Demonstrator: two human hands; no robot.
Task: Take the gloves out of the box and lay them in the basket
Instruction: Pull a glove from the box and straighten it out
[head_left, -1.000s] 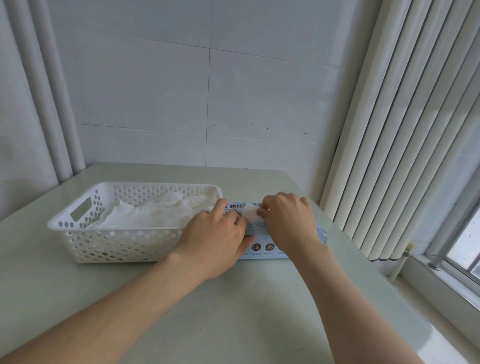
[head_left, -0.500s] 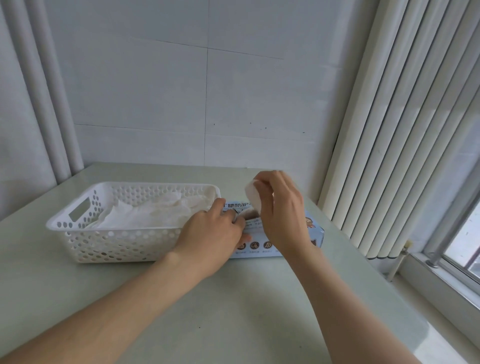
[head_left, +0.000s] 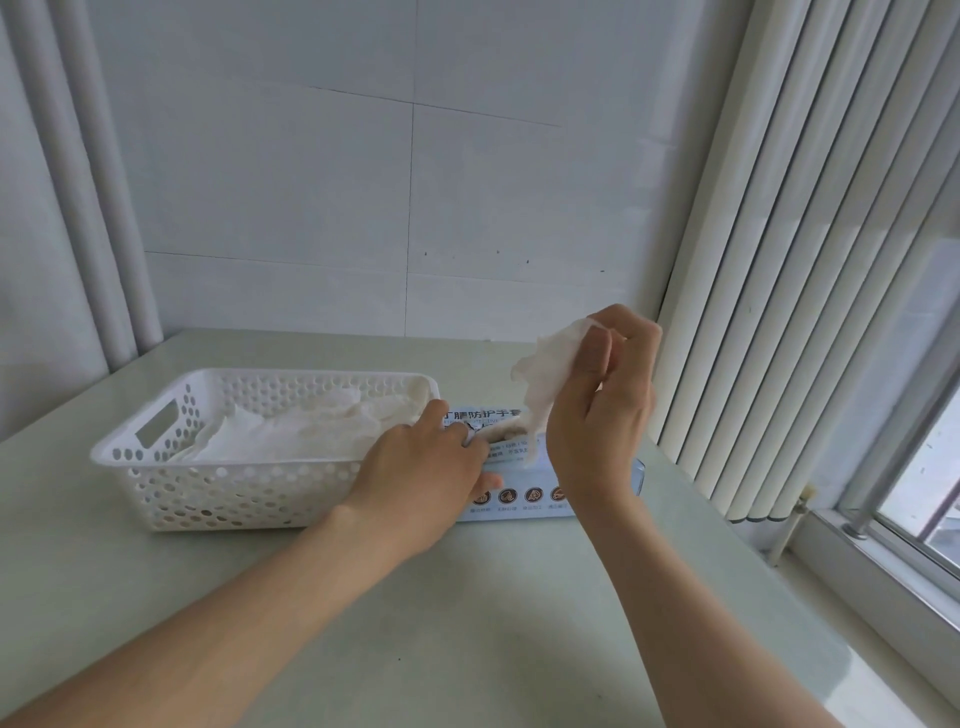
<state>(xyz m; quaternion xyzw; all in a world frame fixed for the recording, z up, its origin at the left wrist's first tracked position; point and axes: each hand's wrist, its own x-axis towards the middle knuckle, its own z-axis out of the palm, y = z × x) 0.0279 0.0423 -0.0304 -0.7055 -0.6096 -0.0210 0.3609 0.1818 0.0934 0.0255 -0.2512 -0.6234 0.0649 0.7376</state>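
while left grip (head_left: 421, 467) holds glove box (head_left: 519, 501) on worktop (head_left: 467, 623), right grip (head_left: 602, 405) pinches white glove (head_left: 550, 364) raised above it, tail at opening; glove pile (head_left: 291, 431) already in basket (head_left: 223, 466); this one not yet laid.

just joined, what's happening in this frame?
A person's right hand pinches a white glove lifted above the box, its lower end reaching down to the opening. The left hand holds the box down on the table. The white basket beside it already has a pile of gloves inside.
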